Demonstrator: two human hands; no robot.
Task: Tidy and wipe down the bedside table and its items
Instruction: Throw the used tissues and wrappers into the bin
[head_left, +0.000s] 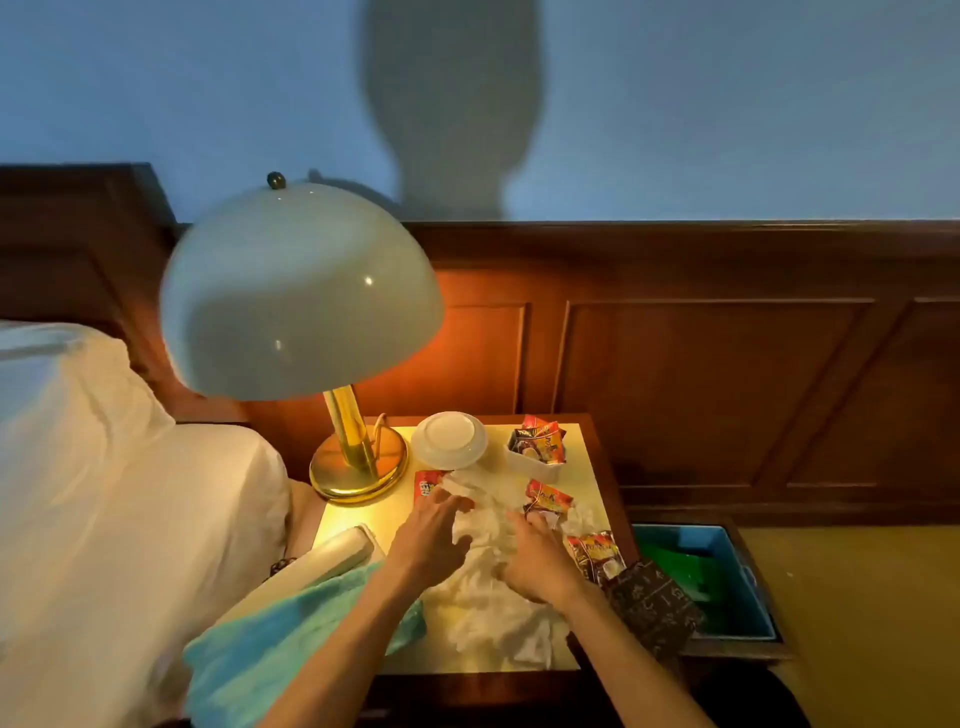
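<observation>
Both hands on crumpled white tissue pile (488, 597) mid bedside table (363, 512): left hand (431, 535) spread flat, right hand (535, 564) loosely curled, grip unclear. Gather inward, avoid snack packets (548, 501); bin (691, 577) right of table, probably destination.

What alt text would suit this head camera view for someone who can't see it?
Both hands, left hand and right hand, rest on crumpled white tissues on a bedside table. Around them stand a brass lamp, an upturned saucer and snack packets; a bin sits to the right.
</observation>
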